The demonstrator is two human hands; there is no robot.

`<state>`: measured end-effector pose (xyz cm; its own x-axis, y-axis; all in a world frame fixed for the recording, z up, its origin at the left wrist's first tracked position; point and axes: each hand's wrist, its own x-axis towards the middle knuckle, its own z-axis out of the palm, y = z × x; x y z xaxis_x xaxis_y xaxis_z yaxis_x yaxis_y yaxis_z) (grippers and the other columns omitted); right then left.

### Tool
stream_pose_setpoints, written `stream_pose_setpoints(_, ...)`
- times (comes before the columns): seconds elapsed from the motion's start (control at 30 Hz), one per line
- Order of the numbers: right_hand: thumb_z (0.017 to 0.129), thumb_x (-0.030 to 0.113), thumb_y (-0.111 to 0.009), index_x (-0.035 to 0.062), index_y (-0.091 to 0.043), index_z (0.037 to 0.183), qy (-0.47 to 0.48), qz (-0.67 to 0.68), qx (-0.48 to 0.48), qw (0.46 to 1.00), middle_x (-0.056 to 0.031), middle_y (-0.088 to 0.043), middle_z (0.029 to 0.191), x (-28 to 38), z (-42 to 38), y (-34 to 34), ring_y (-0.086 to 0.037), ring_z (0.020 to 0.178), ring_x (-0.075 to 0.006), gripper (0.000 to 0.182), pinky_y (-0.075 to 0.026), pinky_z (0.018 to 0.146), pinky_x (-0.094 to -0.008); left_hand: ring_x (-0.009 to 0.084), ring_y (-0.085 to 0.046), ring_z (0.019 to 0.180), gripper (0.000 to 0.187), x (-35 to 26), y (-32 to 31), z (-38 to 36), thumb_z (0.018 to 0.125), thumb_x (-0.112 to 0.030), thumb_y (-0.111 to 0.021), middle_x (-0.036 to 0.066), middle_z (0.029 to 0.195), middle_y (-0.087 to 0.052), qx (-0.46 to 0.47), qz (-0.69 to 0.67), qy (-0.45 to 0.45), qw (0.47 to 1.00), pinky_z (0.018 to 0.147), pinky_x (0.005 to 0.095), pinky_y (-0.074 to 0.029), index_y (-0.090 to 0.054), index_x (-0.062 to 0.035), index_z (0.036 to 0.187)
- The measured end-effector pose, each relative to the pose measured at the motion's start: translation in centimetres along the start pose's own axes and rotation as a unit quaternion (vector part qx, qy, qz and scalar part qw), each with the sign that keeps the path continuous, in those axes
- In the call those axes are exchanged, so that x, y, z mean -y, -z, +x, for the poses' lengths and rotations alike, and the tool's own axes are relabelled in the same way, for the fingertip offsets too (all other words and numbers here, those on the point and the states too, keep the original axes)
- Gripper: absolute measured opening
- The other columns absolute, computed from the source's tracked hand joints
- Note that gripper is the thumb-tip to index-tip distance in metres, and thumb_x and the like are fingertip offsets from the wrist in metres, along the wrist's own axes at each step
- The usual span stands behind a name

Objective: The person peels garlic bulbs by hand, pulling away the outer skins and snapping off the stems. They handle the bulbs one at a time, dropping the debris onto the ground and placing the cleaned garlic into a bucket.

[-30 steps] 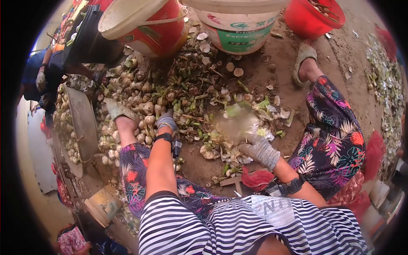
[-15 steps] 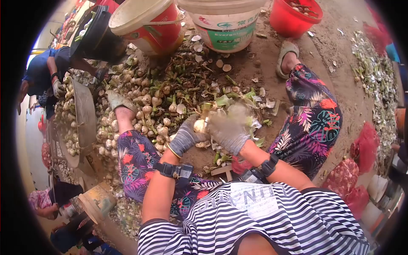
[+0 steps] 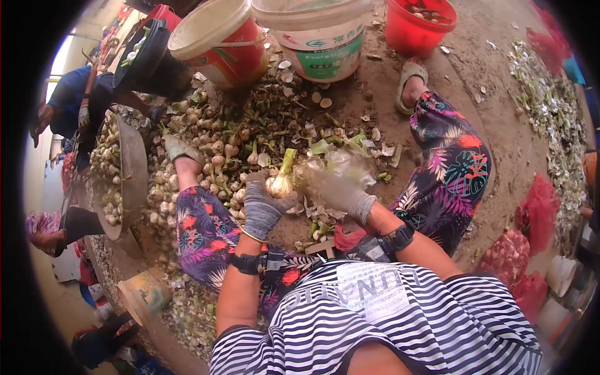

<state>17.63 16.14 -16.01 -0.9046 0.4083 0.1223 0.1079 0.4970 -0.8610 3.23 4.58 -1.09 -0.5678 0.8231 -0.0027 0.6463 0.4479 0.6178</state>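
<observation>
My left hand point(image 3: 265, 203), in a grey knit glove, is closed around a garlic bulb point(image 3: 282, 182). The bulb's cut green stem point(image 3: 289, 160) points up and away from me. Just right of the bulb, my gloved right hand point(image 3: 345, 194) is smeared by motion, so its fingers do not show clearly. Pale loose skins point(image 3: 347, 164) appear blurred beyond that hand. A heap of garlic bulbs point(image 3: 212, 150) spreads over the ground to the left of my hands, and stem trimmings point(image 3: 269, 115) lie beyond them.
A white bucket point(image 3: 312, 40), a red-and-white bucket point(image 3: 219, 56) and a red tub point(image 3: 417, 28) stand ahead. On the left, a wide basin point(image 3: 132, 169) holds garlic, with a co-worker point(image 3: 72, 94) beside it. Red mesh bags point(image 3: 503, 256) lie at right.
The garlic bulb has turned so its green stem stands in view. My right hand has shifted slightly away from it, still blurred. A co-worker at left has changed arm position.
</observation>
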Motion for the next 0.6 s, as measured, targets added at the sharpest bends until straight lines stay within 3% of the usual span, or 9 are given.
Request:
stream_pose_setpoints(0.07,0.078,0.024,-0.056,0.0027,-0.050,0.113,-0.077,0.180,0.025,0.980,-0.0163,-0.059,0.093,3.5,0.5,3.8,-0.057,0.084,-0.0264,0.042,-0.046,0.076,-0.0359,0.0268,-0.051,0.075,0.054,-3.0,-0.8,-0.6,0.055,-0.025,-0.079,0.016,0.091,-0.050,-0.024,-0.044,0.009,0.999,0.066,0.0363,-0.046,-0.052,-0.0019,0.096)
stream_pose_setpoints(0.13,0.076,0.021,-0.058,0.0010,-0.056,0.097,-0.003,0.192,-0.005,0.981,-0.0114,-0.059,0.078,7.9,1.2,7.4,-0.057,0.068,-0.0211,0.029,-0.047,0.061,-0.0331,0.0249,-0.053,0.079,0.055,-5.9,-1.2,-1.1,0.056,-0.020,-0.078,0.015,0.090,-0.050,-0.008,0.159,-0.088,0.983,0.066,0.0364,-0.047,-0.050,-0.0010,0.100)
stream_pose_setpoints(0.2,0.073,0.015,-0.058,0.0026,-0.058,0.080,-0.125,0.275,0.012,0.953,-0.0070,-0.055,0.062,6.5,1.6,6.2,-0.054,0.051,-0.0183,0.015,-0.043,0.045,-0.0300,0.0206,-0.056,0.075,0.062,-5.7,-1.6,-1.1,0.057,-0.022,-0.078,0.013,0.093,-0.053,-0.011,0.193,-0.123,0.973,0.067,0.0302,-0.049,-0.047,0.0011,0.106)
stream_pose_setpoints(0.27,0.069,0.011,-0.057,0.0024,-0.056,0.069,0.136,0.069,-0.127,0.980,-0.0035,-0.049,0.052,6.4,1.5,6.2,-0.048,0.040,-0.0164,0.009,-0.038,0.037,-0.0295,0.0194,-0.058,0.080,0.051,-2.1,-2.1,-1.2,0.063,-0.021,-0.072,0.011,0.091,-0.054,0.062,-0.212,-0.008,0.975,0.059,0.0331,-0.051,-0.049,-0.0016,0.105)
stream_pose_setpoints(0.3,0.068,0.011,-0.057,0.0014,-0.057,0.073,-0.035,0.206,-0.030,0.977,-0.0048,-0.050,0.054,9.3,1.4,8.6,-0.051,0.045,-0.0163,0.010,-0.041,0.041,-0.0296,0.0161,-0.058,0.065,0.056,-3.8,0.7,-0.7,0.064,-0.027,-0.072,0.008,0.083,-0.057,0.194,-0.393,0.208,0.875,0.050,0.0272,-0.049,-0.049,0.0001,0.108)
stream_pose_setpoints(0.33,0.068,0.011,-0.057,0.0014,-0.057,0.073,-0.033,0.206,-0.024,0.978,-0.0048,-0.050,0.054,8.9,1.7,8.4,-0.051,0.045,-0.0163,0.010,-0.041,0.041,-0.0296,0.0144,-0.056,0.053,0.059,-3.3,0.9,-0.6,0.068,-0.039,-0.067,0.007,0.075,-0.057,0.235,-0.596,0.232,0.733,0.041,0.0248,-0.046,-0.050,-0.0004,0.109)
stream_pose_setpoints(0.4,0.069,0.013,-0.056,0.0017,-0.058,0.077,0.219,-0.239,0.036,0.945,-0.0081,-0.053,0.057,7.7,2.9,7.9,-0.052,0.049,-0.0188,0.014,-0.043,0.045,-0.0302,0.0150,-0.055,0.052,0.065,-0.8,0.3,-1.3,0.072,-0.058,-0.055,0.008,0.078,-0.058,0.312,-0.722,0.279,0.550,0.038,0.0255,-0.045,-0.052,-0.0035,0.108)
stream_pose_setpoints(0.43,0.070,0.015,-0.054,0.0033,-0.060,0.082,-0.011,0.082,0.096,0.992,-0.0126,-0.057,0.062,7.8,2.9,7.5,-0.056,0.055,-0.0250,0.018,-0.045,0.051,-0.0331,0.0150,-0.055,0.052,0.065,-0.5,0.0,-1.4,0.072,-0.058,-0.055,0.008,0.078,-0.058,0.312,-0.723,0.279,0.550,0.038,0.0255,-0.045,-0.052,-0.0035,0.108)
stream_pose_setpoints(0.6,0.071,0.021,-0.051,0.0024,-0.061,0.088,-0.097,0.021,0.128,0.987,-0.0217,-0.060,0.075,9.3,3.2,8.3,-0.060,0.067,-0.0321,0.027,-0.047,0.060,-0.0385,0.0204,-0.059,0.074,0.067,-2.1,-2.7,-1.9,0.079,-0.064,-0.042,0.010,0.093,-0.058,0.048,-0.570,0.336,0.748,0.053,0.0325,-0.050,-0.047,-0.0063,0.114)
